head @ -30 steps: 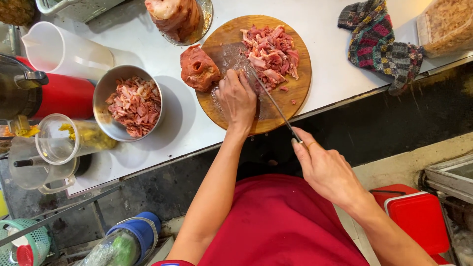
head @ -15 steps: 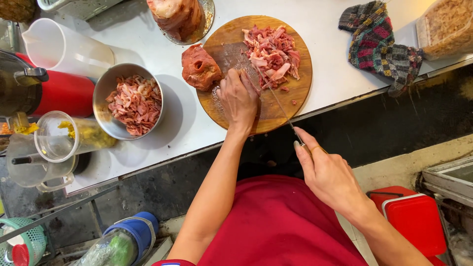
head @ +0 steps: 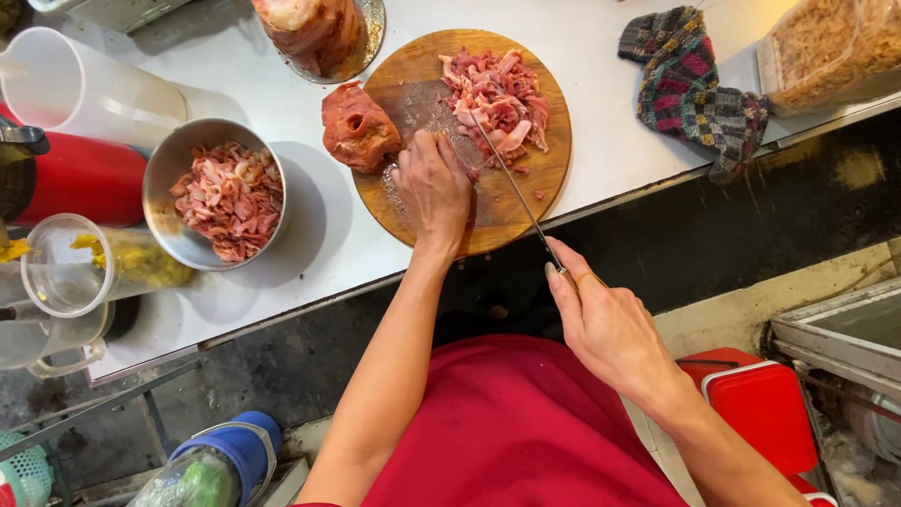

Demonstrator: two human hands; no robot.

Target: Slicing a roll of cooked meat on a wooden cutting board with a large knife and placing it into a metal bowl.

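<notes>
A round wooden cutting board (head: 544, 178) lies on the white counter. My left hand (head: 434, 186) rests on the board, fingers pressed down on a piece of raw meat beside a large reddish chunk of meat (head: 358, 127). My right hand (head: 605, 324) grips the handle of a long knife (head: 511, 183), whose blade reaches over the board to a pile of chopped meat (head: 497, 99). The knife's edge lies just right of my left fingers.
A steel bowl (head: 169, 164) of chopped meat stands left of the board. Further left are a red flask (head: 80, 178), clear plastic jugs (head: 89, 84) and a cup. A patterned cloth (head: 694, 84) and a bagged container (head: 826, 52) lie right. A red box (head: 765, 413) sits on the floor.
The knife has swung a little to the right across the board, and my left hand has shifted slightly with it. The meat pile and bowl stay where they were.
</notes>
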